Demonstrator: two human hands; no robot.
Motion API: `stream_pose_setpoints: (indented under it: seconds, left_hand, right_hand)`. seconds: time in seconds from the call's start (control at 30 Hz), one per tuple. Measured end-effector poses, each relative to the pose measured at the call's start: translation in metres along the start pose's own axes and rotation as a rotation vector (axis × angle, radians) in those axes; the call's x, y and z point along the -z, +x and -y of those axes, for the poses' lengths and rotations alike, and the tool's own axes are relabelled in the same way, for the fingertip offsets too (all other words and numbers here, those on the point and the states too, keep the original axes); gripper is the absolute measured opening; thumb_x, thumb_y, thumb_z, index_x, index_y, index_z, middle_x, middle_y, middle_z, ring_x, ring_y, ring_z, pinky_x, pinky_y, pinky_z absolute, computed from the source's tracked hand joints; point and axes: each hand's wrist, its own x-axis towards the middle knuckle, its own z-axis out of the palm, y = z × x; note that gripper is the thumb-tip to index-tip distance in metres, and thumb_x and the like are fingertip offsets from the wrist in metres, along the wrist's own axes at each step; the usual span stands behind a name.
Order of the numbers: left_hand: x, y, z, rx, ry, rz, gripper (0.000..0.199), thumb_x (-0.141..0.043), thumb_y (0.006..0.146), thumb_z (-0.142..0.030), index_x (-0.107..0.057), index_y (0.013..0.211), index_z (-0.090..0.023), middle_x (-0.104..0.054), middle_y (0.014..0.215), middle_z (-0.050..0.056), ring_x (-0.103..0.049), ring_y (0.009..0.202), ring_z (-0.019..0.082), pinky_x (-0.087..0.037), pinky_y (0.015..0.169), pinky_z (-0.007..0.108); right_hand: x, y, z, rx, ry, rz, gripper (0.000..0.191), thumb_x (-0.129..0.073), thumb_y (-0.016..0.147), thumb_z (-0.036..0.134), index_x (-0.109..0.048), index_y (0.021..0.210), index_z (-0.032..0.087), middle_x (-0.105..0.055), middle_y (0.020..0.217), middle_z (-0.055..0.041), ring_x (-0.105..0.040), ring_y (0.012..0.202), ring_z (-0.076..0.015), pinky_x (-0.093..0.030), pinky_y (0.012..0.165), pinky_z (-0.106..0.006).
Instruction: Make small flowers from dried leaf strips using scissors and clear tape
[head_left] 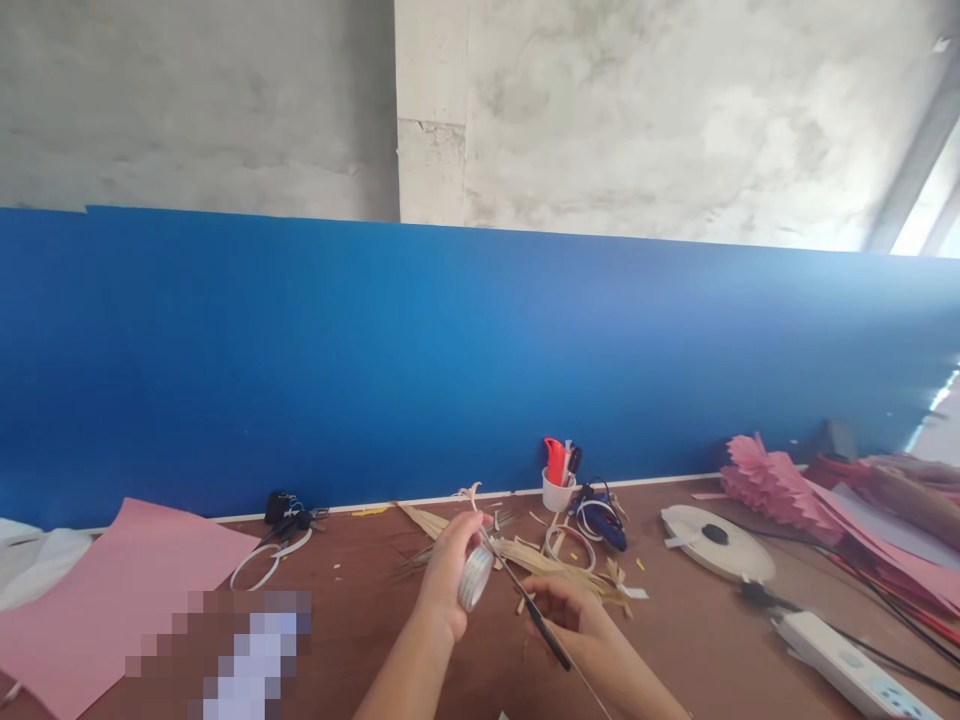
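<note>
My left hand (448,565) is closed, with a whitish roll of tape (475,578) against its palm side. A small pale, dried-leaf tip (471,491) sticks up just beyond its fingers. My right hand (574,620), fingers curled, grips a slim dark tool with a black handle (549,635). The tool slants up and left, its thin end close to my left fingers. A thin pale strand (589,688) runs down right from beside the handle; whether it joins the tool I cannot tell. Dry straw-coloured leaf strips (551,560) lie behind both hands.
On the brown table (360,620) stands a white cup (557,492) of pens and a red-handled item. Rings and a blue object (602,523) lie beside it. Left are pink paper (127,600) and keys (289,523); right, a white disc (720,545), power strip (855,665) and pink crepe paper (780,490).
</note>
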Motion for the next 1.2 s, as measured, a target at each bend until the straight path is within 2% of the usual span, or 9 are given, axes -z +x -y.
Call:
stream_pose_setpoints:
  seconds: [0.43,0.67,1.03,1.2]
  left_hand:
    - [0.0,-0.001,-0.001,-0.005,0.004,0.003,0.03,-0.074,0.057,-0.04,-0.066,0.073,-0.016,-0.045,0.057,-0.006,-0.044,0.049,0.007,-0.032,0.05,0.021]
    - [0.0,0.0,-0.001,-0.006,0.004,0.0,0.029,-0.074,0.058,-0.039,-0.066,0.073,-0.016,-0.046,0.057,-0.006,-0.043,0.049,0.007,-0.032,0.049,0.02]
    - [0.0,0.0,-0.001,-0.009,-0.006,0.009,0.029,-0.076,0.057,-0.039,-0.067,0.071,-0.016,-0.047,0.057,-0.006,-0.044,0.049,0.006,-0.032,0.048,0.019]
    - [0.001,0.0,0.0,-0.011,-0.012,0.017,0.029,-0.075,0.058,-0.039,-0.067,0.072,-0.015,-0.045,0.057,-0.006,-0.043,0.048,0.006,-0.032,0.047,0.019]
  right_hand:
    - [0.003,0.003,-0.01,-0.006,-0.048,-0.037,0.031,-0.075,0.066,0.037,-0.069,0.091,0.021,-0.061,0.068,-0.0008,-0.05,0.054,-0.0118,-0.035,0.046,-0.021]
    - [0.001,0.002,-0.008,0.006,-0.018,-0.029,0.025,-0.074,0.067,0.031,-0.07,0.089,0.02,-0.061,0.068,-0.0003,-0.048,0.053,-0.0108,-0.034,0.046,-0.02]
    - [0.003,0.004,-0.012,0.021,-0.029,-0.035,0.027,-0.075,0.066,0.033,-0.07,0.09,0.02,-0.062,0.069,-0.0012,-0.05,0.053,-0.0107,-0.035,0.044,-0.019]
    - [0.002,0.002,-0.008,0.018,-0.019,-0.026,0.024,-0.074,0.068,0.031,-0.07,0.088,0.019,-0.058,0.065,0.001,-0.046,0.05,-0.0083,-0.032,0.043,-0.018]
